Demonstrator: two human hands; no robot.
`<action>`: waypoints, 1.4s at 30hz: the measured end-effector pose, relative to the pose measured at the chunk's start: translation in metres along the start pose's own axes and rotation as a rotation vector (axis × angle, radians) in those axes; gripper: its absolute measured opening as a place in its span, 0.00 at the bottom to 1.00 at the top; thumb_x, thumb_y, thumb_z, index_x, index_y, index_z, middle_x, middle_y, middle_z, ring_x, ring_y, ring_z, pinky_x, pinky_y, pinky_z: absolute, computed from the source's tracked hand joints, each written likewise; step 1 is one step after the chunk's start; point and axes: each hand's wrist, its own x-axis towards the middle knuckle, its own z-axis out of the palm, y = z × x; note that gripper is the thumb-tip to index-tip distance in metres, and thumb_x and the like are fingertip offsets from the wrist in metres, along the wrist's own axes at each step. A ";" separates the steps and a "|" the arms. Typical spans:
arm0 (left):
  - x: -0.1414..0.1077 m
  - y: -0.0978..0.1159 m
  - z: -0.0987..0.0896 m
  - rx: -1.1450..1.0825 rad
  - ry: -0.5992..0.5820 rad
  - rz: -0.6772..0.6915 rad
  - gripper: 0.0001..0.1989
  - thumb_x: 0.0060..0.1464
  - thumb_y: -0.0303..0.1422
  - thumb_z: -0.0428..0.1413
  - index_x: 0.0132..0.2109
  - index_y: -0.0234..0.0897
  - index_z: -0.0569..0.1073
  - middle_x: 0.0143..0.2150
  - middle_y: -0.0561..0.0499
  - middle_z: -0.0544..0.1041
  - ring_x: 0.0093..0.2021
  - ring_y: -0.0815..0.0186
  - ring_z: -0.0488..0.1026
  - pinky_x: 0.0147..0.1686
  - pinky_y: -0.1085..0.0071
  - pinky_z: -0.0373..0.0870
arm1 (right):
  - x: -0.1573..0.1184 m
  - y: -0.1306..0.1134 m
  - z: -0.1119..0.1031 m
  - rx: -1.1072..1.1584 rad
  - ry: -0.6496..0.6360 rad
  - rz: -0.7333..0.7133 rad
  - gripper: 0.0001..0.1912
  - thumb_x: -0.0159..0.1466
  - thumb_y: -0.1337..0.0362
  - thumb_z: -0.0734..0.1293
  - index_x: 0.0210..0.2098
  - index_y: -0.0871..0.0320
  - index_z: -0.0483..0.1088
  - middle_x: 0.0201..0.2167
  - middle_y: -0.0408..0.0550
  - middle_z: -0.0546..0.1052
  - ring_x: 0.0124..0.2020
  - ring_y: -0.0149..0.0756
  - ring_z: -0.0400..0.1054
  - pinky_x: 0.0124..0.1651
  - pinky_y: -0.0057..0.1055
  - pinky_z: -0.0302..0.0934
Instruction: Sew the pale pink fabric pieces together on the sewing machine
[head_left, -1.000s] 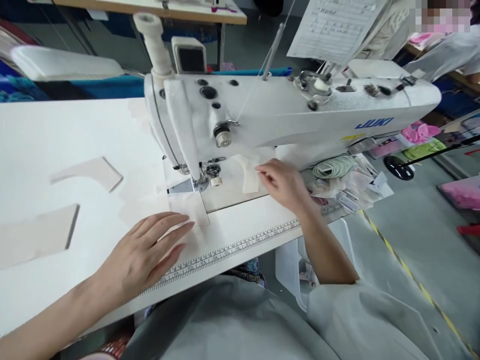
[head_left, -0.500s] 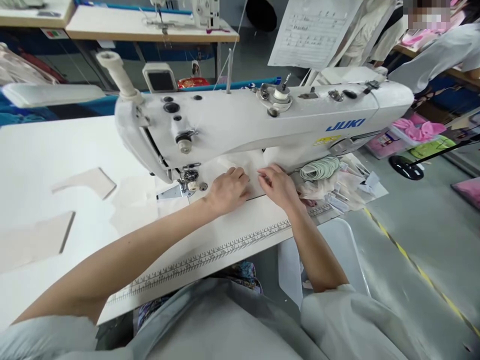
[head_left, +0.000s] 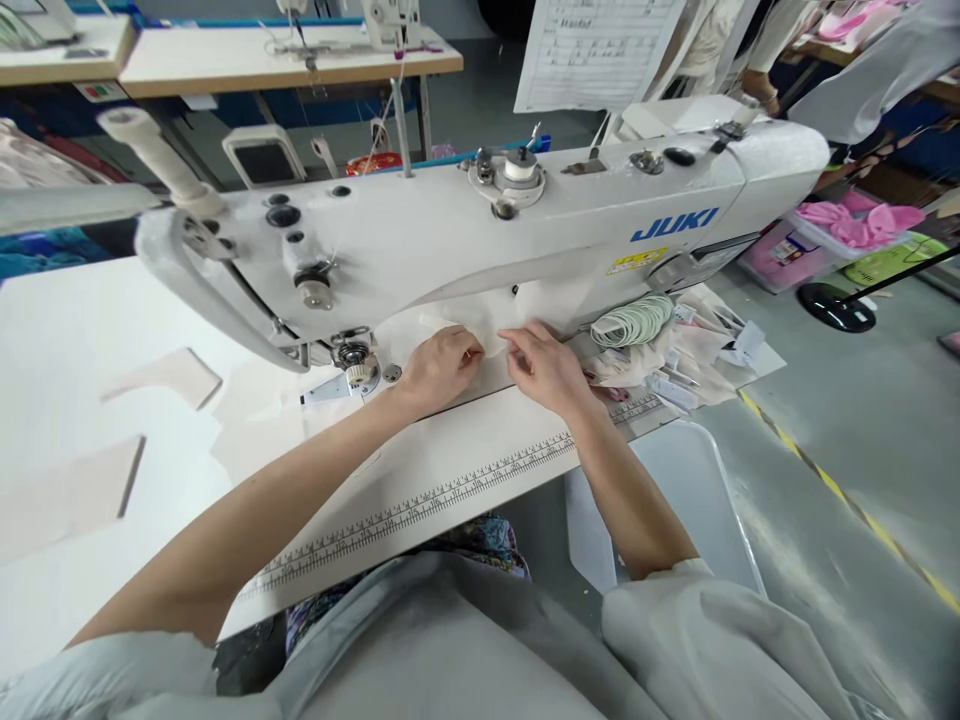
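My left hand (head_left: 442,368) rests on the bed of a white JUKI sewing machine (head_left: 450,240), just right of the needle area, its fingers curled in a pinch. Facing it, my right hand (head_left: 546,370) has bent fingers, with thumb and forefinger close together. Pale, thin material (head_left: 489,343) shows faintly between and behind the fingertips; its edges blend into the white bed, and what each hand grips is hidden. To the left of the presser foot (head_left: 360,375) lie pale pink cut fabric pieces (head_left: 169,378), flat on the white table (head_left: 67,330).
Right of my right hand sit a coil of pale green cord (head_left: 634,322) and a heap of fabric scraps with labels (head_left: 694,360). A printed ruler (head_left: 450,493) runs along the front edge. Below stands a white bin (head_left: 686,480). Another person's sleeve (head_left: 877,80) shows at back right.
The view has shifted slightly, with the machine appearing nearer. Both hands stay close together on the bed; the fingers of my right hand have shifted a little, and the pale pieces lie as before.
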 end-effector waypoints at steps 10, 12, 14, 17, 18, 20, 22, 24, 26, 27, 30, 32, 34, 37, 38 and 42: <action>-0.004 -0.003 0.007 0.103 0.106 0.278 0.12 0.64 0.30 0.46 0.43 0.32 0.74 0.43 0.42 0.78 0.45 0.58 0.74 0.42 0.62 0.72 | 0.020 0.000 0.007 0.234 0.104 0.044 0.15 0.67 0.66 0.58 0.46 0.56 0.74 0.39 0.47 0.81 0.38 0.36 0.75 0.43 0.32 0.65; -0.004 -0.006 0.012 0.184 0.069 0.361 0.13 0.65 0.30 0.47 0.49 0.30 0.74 0.49 0.39 0.77 0.51 0.55 0.73 0.47 0.59 0.72 | 0.021 0.001 0.007 0.301 0.162 0.040 0.14 0.66 0.66 0.58 0.45 0.57 0.74 0.38 0.48 0.81 0.37 0.36 0.75 0.42 0.32 0.66; -0.003 -0.008 0.016 0.227 0.038 0.385 0.16 0.65 0.30 0.47 0.54 0.28 0.72 0.54 0.38 0.75 0.57 0.54 0.70 0.54 0.57 0.69 | 0.021 0.003 0.007 0.308 0.198 0.026 0.13 0.66 0.66 0.58 0.43 0.58 0.74 0.39 0.49 0.81 0.37 0.36 0.74 0.42 0.32 0.66; -0.003 -0.010 0.020 0.257 0.004 0.354 0.18 0.66 0.32 0.47 0.57 0.27 0.70 0.58 0.36 0.73 0.62 0.52 0.67 0.59 0.55 0.66 | 0.019 0.004 0.007 0.282 0.234 -0.006 0.13 0.66 0.66 0.59 0.41 0.59 0.74 0.39 0.51 0.81 0.39 0.37 0.74 0.43 0.34 0.67; -0.004 -0.010 0.020 0.262 -0.006 0.343 0.19 0.66 0.32 0.46 0.58 0.27 0.70 0.58 0.35 0.73 0.62 0.52 0.67 0.60 0.54 0.65 | 0.019 0.003 0.006 0.280 0.249 -0.020 0.13 0.65 0.66 0.58 0.41 0.59 0.74 0.38 0.52 0.81 0.40 0.37 0.74 0.44 0.34 0.67; -0.005 -0.010 0.019 0.266 -0.020 0.332 0.19 0.66 0.32 0.46 0.58 0.26 0.70 0.59 0.35 0.71 0.63 0.51 0.66 0.61 0.53 0.64 | 0.017 0.001 0.000 0.293 0.295 -0.045 0.14 0.65 0.67 0.58 0.41 0.59 0.74 0.39 0.52 0.80 0.41 0.38 0.74 0.44 0.36 0.68; -0.005 -0.009 0.018 0.255 -0.036 0.327 0.19 0.66 0.32 0.46 0.57 0.25 0.70 0.60 0.34 0.71 0.63 0.51 0.66 0.61 0.54 0.63 | 0.011 -0.005 -0.012 0.310 0.346 -0.081 0.15 0.65 0.68 0.57 0.43 0.57 0.74 0.42 0.52 0.79 0.44 0.39 0.74 0.44 0.37 0.69; -0.004 -0.009 0.017 0.236 -0.056 0.319 0.19 0.66 0.32 0.45 0.57 0.26 0.70 0.60 0.35 0.71 0.63 0.51 0.65 0.61 0.53 0.63 | 0.002 -0.015 -0.032 0.318 0.360 -0.155 0.16 0.64 0.69 0.57 0.42 0.54 0.75 0.43 0.50 0.80 0.46 0.40 0.74 0.46 0.39 0.69; -0.004 -0.006 0.015 0.196 -0.063 0.301 0.18 0.66 0.32 0.46 0.57 0.27 0.70 0.60 0.36 0.71 0.64 0.52 0.65 0.62 0.52 0.62 | -0.011 -0.027 -0.056 0.345 0.299 -0.228 0.17 0.63 0.71 0.58 0.42 0.52 0.76 0.43 0.47 0.80 0.47 0.39 0.74 0.50 0.41 0.69; -0.004 -0.004 0.014 0.159 -0.054 0.286 0.17 0.66 0.30 0.45 0.57 0.28 0.70 0.60 0.36 0.71 0.64 0.52 0.65 0.63 0.51 0.61 | -0.018 -0.033 -0.068 0.363 0.257 -0.251 0.17 0.63 0.71 0.59 0.42 0.51 0.76 0.43 0.46 0.80 0.46 0.39 0.75 0.50 0.40 0.69; -0.010 0.008 0.004 -0.105 0.019 0.188 0.18 0.66 0.30 0.43 0.55 0.28 0.71 0.59 0.36 0.72 0.63 0.56 0.66 0.63 0.55 0.62 | -0.036 -0.049 -0.092 0.463 0.135 -0.348 0.15 0.63 0.71 0.62 0.42 0.49 0.76 0.41 0.43 0.81 0.44 0.38 0.75 0.46 0.37 0.70; -0.021 0.019 -0.007 -0.431 0.014 0.041 0.22 0.69 0.35 0.37 0.55 0.30 0.71 0.56 0.38 0.75 0.59 0.59 0.70 0.58 0.60 0.68 | -0.043 -0.056 -0.095 0.512 0.092 -0.367 0.14 0.63 0.70 0.63 0.41 0.48 0.77 0.40 0.43 0.81 0.42 0.37 0.76 0.44 0.36 0.71; -0.038 0.029 -0.019 -0.808 -0.095 -0.132 0.30 0.70 0.43 0.29 0.51 0.34 0.73 0.49 0.42 0.78 0.52 0.62 0.75 0.53 0.63 0.72 | -0.046 -0.061 -0.091 0.538 0.064 -0.367 0.12 0.64 0.68 0.63 0.39 0.48 0.77 0.39 0.43 0.81 0.40 0.36 0.76 0.42 0.35 0.71; -0.075 0.035 -0.038 -1.240 -0.203 -0.312 0.30 0.66 0.53 0.37 0.41 0.36 0.74 0.39 0.46 0.80 0.41 0.62 0.78 0.47 0.63 0.75 | -0.044 -0.071 -0.074 0.604 -0.001 -0.405 0.12 0.64 0.68 0.63 0.41 0.49 0.76 0.40 0.44 0.81 0.41 0.37 0.76 0.42 0.34 0.71; -0.088 0.034 -0.044 -1.316 -0.174 -0.358 0.25 0.62 0.54 0.46 0.38 0.36 0.73 0.35 0.47 0.80 0.38 0.63 0.78 0.45 0.64 0.75 | -0.042 -0.076 -0.067 0.629 -0.021 -0.424 0.13 0.64 0.69 0.63 0.42 0.49 0.76 0.41 0.44 0.81 0.43 0.36 0.76 0.43 0.34 0.71; -0.138 0.014 -0.070 -1.276 0.004 -0.509 0.19 0.53 0.48 0.61 0.32 0.36 0.70 0.28 0.52 0.76 0.32 0.68 0.75 0.39 0.68 0.74 | -0.037 -0.106 -0.035 0.652 -0.069 -0.496 0.15 0.64 0.73 0.62 0.44 0.52 0.74 0.41 0.44 0.80 0.43 0.33 0.75 0.45 0.31 0.70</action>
